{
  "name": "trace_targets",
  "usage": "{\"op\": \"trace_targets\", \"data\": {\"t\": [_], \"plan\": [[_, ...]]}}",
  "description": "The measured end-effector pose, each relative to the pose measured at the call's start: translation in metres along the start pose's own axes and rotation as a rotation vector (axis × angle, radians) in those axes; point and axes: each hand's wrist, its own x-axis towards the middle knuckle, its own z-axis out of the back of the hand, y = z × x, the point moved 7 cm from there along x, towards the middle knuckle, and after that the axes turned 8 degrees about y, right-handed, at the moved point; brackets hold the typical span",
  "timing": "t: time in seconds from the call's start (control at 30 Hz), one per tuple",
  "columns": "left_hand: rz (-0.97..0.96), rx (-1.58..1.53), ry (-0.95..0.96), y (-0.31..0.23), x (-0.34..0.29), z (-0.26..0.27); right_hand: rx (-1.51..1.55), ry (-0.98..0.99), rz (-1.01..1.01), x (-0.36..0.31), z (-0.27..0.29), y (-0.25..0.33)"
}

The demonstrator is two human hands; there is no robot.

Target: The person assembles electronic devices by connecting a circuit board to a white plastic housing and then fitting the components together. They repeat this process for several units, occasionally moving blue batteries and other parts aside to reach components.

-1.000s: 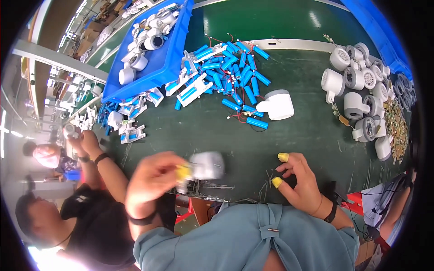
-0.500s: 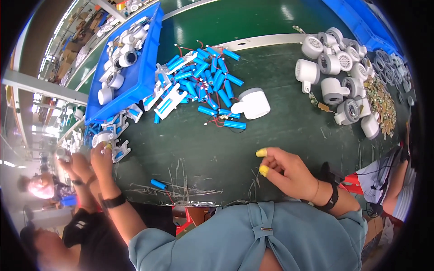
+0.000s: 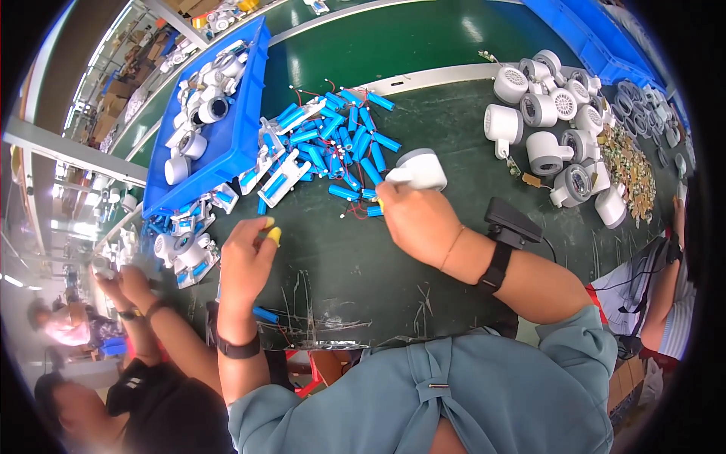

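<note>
Dark green and scratched, the tabletop [image 3: 352,261] spreads beneath both your hands in a busy workshop. Beyond your left hand [image 3: 246,259] and to its left, a blue plastic bin [image 3: 246,140] carries white parts. That hand's yellow-covered fingertips [image 3: 274,235] are slightly parted, with nothing visible between them. Just beside its wrist lies a single blue cylindrical cell [image 3: 265,314]. Beyond and between your hands sits a heap of blue cylindrical cells with thin red wires [image 3: 340,140]. Your right hand [image 3: 416,219] reaches to the handle of a white round plastic housing with a grey rim [image 3: 425,170], just beyond its knuckles; its own fingers hide whether they pinch it. Right of that hand stands a group of similar white housings [image 3: 543,147], then small greenish circuit boards [image 3: 631,174].

For a sure grip, you would probably do best to pinch the handle squarely, keeping your fingertips off the nearby wires. You can read no lettering on the housings or cells.
</note>
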Motion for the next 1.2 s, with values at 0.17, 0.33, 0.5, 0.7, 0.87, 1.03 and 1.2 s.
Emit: {"op": "trace_targets", "data": {"t": [0.17, 0.33, 0.5, 0.7, 0.87, 1.03, 1.2], "plan": [[-0.116, 0.145, -0.115, -0.002, 0.037, -0.004, 0.405, -0.105, 0.095, -0.014, 0.047, -0.022], [-0.265, 0.263, -0.288, -0.021, 0.083, -0.014, 1.006, -0.029, -0.063, -0.058, 0.041, -0.055], [-0.062, 0.423, -0.265, -0.010, 0.117, -0.020, 1.305, -0.109, -0.328, -0.095, 0.032, -0.052], [-0.125, 0.419, -0.249, 0.002, 0.101, -0.013, 1.609, 0.178, -0.477, -0.120, -0.003, -0.052], [-0.153, -0.042, -0.060, -0.030, 0.026, -0.003, 1.530, 0.306, -0.389, -0.129, -0.017, -0.036], [0.019, -0.777, 0.306, -0.055, -0.026, -0.068, 1.561, 0.317, -0.322, -0.128, -0.016, -0.030], [-0.119, -0.776, 0.546, -0.094, -0.037, -0.127, 1.642, 0.237, -0.280, -0.128, -0.017, -0.033]]}}
